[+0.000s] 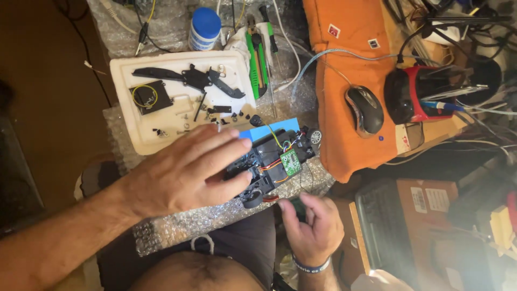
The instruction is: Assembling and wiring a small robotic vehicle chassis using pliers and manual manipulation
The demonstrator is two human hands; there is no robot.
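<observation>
Fingers of my left hand point(186, 172) lie spread and flat on the opened black toy car chassis point(269, 164), which sits on bubble wrap just below the white foam tray point(126, 132). My right hand point(312, 226), just below the chassis, pinches a small dark part point(298, 207). I judge my palm could press the thin wires near the green circuit board point(290, 162) and tear them.
</observation>
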